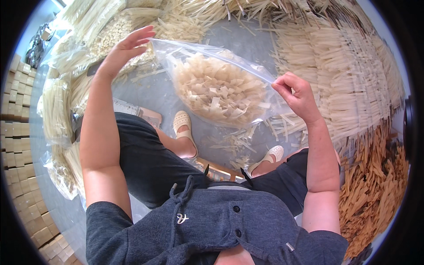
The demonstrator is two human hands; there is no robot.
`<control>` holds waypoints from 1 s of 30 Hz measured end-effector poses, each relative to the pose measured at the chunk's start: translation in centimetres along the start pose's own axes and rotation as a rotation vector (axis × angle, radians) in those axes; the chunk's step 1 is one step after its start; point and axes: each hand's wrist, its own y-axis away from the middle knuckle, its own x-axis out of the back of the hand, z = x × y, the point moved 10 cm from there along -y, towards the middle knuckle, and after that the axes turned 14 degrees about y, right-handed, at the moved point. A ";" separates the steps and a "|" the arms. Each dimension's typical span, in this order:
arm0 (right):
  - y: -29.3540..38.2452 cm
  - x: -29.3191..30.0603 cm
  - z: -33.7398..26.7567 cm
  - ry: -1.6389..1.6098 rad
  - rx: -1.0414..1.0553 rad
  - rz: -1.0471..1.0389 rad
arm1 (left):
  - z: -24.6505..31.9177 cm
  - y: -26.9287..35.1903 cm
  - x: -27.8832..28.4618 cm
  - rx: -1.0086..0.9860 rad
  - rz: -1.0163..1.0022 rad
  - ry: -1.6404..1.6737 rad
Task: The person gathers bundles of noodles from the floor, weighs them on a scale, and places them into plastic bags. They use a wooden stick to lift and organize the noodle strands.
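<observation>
A clear plastic bag (265, 74) filled with cut pale, flat strips (218, 89) hangs in front of me, its zip-like upper edge stretched slantwise between my hands. My right hand (295, 94) pinches the right end of this edge between thumb and fingers. At the bag's upper left corner is my left hand (127, 49), thumb and fingers spread; the corner meets its fingertips, but whether they grip it cannot be made out. Below the bag, the grey floor (165, 89) shows between my feet, with loose strip scraps (240, 140) on it.
Bundles of long pale strips in clear plastic (58, 109) line the left side. Layered pale strips (344, 76) are heaped at right, above a pile of orange-brown strips (371, 192). Stacked light blocks or boxes (16, 145) stand far left. A low wooden-framed seat (222, 170) is beneath me.
</observation>
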 end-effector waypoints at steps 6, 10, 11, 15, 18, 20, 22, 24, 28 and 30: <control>-0.6 -0.4 0.2 -0.037 0.029 0.001 | -4.2 -1.4 0.2 0.197 0.113 0.094; -0.6 -0.2 0.5 -0.082 -0.011 0.010 | -3.5 -1.5 0.8 0.146 0.292 0.174; -0.4 0.4 0.2 -0.067 -0.002 0.013 | -2.3 -1.8 1.3 0.058 0.232 0.174; -0.5 2.3 -1.5 -0.034 0.047 0.008 | -1.1 0.7 1.8 0.060 0.184 0.208; -0.6 2.0 -1.1 -0.014 0.024 0.009 | -2.0 0.5 1.8 0.145 0.195 0.127; -0.9 1.5 -0.7 -0.017 0.012 0.004 | -2.5 -0.2 1.3 0.207 0.184 0.040; -1.3 1.0 -0.8 -0.013 0.025 -0.021 | -2.5 -0.5 1.2 0.280 0.162 -0.075; -1.5 0.8 -1.0 -0.015 0.041 -0.039 | -1.1 -1.0 0.6 0.136 0.163 -0.066; -1.7 0.4 -1.7 -0.030 0.076 -0.057 | 6.4 -1.1 -5.2 -0.383 0.098 -0.451; -1.6 0.2 -1.9 -0.030 0.099 -0.058 | 8.3 -1.0 -11.6 -0.568 -0.052 -0.658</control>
